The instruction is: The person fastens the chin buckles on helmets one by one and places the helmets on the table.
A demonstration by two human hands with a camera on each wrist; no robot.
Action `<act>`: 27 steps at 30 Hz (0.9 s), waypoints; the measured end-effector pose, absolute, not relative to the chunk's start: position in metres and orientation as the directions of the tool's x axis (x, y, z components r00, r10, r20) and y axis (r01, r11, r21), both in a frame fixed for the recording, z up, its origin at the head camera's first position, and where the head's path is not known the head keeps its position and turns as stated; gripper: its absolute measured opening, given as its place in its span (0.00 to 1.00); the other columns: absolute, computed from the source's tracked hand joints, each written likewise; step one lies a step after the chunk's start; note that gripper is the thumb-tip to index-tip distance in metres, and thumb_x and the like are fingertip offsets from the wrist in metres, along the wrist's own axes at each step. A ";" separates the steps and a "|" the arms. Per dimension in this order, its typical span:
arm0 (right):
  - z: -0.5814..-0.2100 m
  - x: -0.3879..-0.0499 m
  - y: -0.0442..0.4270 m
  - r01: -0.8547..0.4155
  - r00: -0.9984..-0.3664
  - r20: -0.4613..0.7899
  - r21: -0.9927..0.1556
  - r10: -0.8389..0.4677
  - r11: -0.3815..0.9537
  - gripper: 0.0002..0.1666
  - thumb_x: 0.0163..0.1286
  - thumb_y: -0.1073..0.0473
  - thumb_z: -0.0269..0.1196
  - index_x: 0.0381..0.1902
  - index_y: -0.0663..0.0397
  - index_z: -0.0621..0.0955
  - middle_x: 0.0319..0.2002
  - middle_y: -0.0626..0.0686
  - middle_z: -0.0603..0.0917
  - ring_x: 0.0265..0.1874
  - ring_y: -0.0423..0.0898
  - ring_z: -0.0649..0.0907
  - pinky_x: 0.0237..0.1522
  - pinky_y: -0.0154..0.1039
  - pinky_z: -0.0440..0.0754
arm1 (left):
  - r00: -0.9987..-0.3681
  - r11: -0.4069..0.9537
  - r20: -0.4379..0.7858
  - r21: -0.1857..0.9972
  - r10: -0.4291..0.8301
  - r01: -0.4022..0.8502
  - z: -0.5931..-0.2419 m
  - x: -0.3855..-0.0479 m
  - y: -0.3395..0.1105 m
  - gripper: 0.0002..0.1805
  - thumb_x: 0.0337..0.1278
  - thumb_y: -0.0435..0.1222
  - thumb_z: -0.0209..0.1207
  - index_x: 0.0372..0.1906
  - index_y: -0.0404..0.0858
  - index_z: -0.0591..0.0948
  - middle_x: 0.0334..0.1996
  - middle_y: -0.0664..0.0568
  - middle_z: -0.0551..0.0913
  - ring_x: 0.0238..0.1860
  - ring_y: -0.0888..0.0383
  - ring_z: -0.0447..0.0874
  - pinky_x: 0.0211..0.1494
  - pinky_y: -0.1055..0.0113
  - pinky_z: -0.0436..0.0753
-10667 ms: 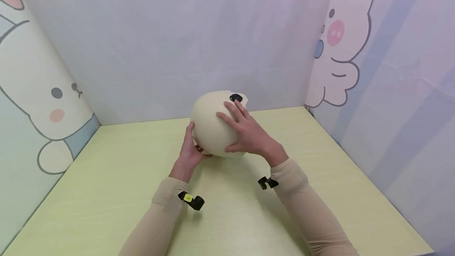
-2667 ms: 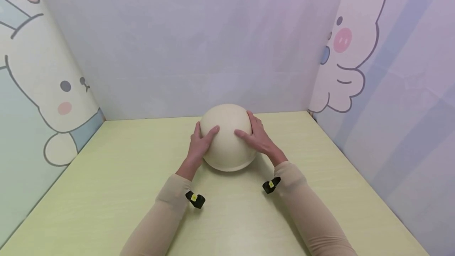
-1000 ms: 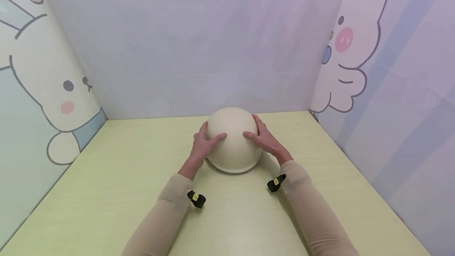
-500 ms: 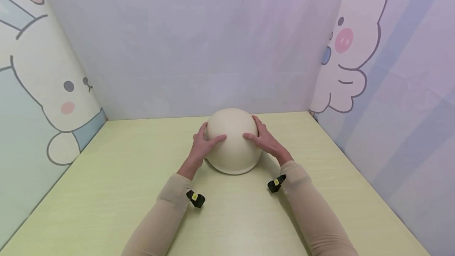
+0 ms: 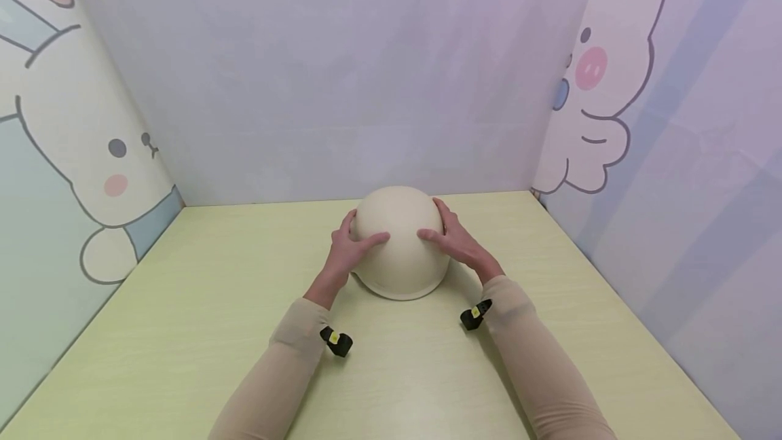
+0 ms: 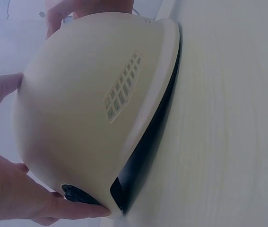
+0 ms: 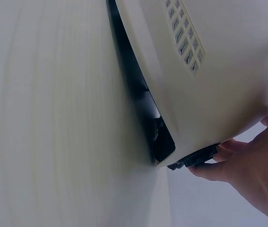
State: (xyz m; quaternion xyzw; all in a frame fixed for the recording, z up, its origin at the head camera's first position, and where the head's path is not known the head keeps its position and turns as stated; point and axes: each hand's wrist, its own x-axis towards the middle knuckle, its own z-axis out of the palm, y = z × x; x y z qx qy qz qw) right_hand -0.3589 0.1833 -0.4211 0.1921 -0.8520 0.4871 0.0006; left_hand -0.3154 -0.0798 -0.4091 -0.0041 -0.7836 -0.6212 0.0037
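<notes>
A cream helmet [image 5: 400, 250] rests dome up on the table in the head view. The left hand [image 5: 348, 246] holds its left side, thumb on the near face of the shell. On the opposite side the right hand [image 5: 457, 240] grips it likewise, its thumb a little apart from the other. In the left wrist view a vent grille [image 6: 123, 87] and a black round fitting [image 6: 79, 195] show on the shell. The right wrist view has a matching grille [image 7: 185, 35] and a dark gap [image 7: 136, 85] between rim and tabletop. The helmet's inside is mostly hidden.
The pale yellow-green table [image 5: 183, 331] reaches back to a grey-lilac curtain wall [image 5: 318, 73]. Side walls bear cartoon animals [image 5: 586, 100]. A small black camera [image 5: 336, 341] sits on the left sleeve, another black camera [image 5: 475, 316] on the right one.
Earliest, the helmet was tipped with a black side fitting upward and the right hand spread over the shell. It then came dome up and shifted slightly right. Over the last second, almost nothing moved.
</notes>
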 end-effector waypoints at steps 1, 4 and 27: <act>-0.421 -0.359 0.184 -0.329 -0.926 0.189 -0.829 -0.328 0.452 0.55 0.66 0.35 0.62 0.80 0.39 0.47 0.74 0.59 0.54 0.69 0.60 0.64 0.63 0.65 0.67 | -1.000 0.229 0.009 0.973 0.001 0.009 -0.409 -0.315 -0.080 0.56 0.46 0.57 0.73 0.78 0.54 0.55 0.70 0.39 0.52 0.67 0.37 0.63 0.68 0.41 0.66; -0.422 -0.358 0.184 -0.325 -0.927 0.185 -0.829 -0.325 0.455 0.55 0.65 0.34 0.62 0.80 0.39 0.47 0.74 0.60 0.53 0.70 0.60 0.62 0.64 0.65 0.66 | -1.000 0.232 0.003 0.973 -0.001 0.003 -0.408 -0.315 -0.079 0.56 0.45 0.57 0.73 0.78 0.54 0.55 0.70 0.38 0.52 0.67 0.36 0.62 0.68 0.41 0.66; -0.416 -0.354 0.183 -0.285 -0.939 0.142 -0.830 -0.313 0.480 0.57 0.64 0.35 0.64 0.80 0.41 0.47 0.71 0.63 0.55 0.67 0.62 0.65 0.62 0.64 0.70 | -0.999 0.239 -0.035 0.971 0.014 -0.031 -0.402 -0.314 -0.082 0.57 0.47 0.54 0.74 0.79 0.52 0.53 0.72 0.38 0.50 0.70 0.36 0.59 0.69 0.41 0.64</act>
